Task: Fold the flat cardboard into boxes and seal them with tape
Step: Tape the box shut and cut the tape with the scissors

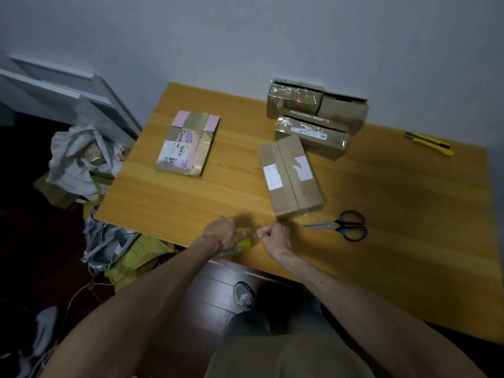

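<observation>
"When you count across the table [163,203], how many boxes do you get?"

"Five. One flat taped parcel [186,144] with pink patches lies at the left. One brown box [290,177] with two white labels lies near the middle, closest to the hands. Three more boxes [313,135] sit bunched at the back, against the wall."

"And the tools?"

"One pair of scissors [341,226] with blue handles, near the right hand. One yellow utility knife [429,144], well apart near the far right corner. One yellow tape roll [242,240]."

"Where is that roll?"

"At the near table edge, in the left hand [223,233], whose fingers curl round it. The right hand [275,236] is just beside it, fingers curled tight, pinching the tape strip [255,236] between the two hands. That strip is blurred."

"What stands close by?"

"The middle box's near corner lies just beyond the right hand."

"And the room?"

"An orange-toned wooden table set against a pale wall, over a dark plank floor. A grey shoe [243,296] shows below the edge. A heap of bags and wrapping [81,159] lies on the floor at the left, with a white panelled frame [54,88] behind it."
</observation>
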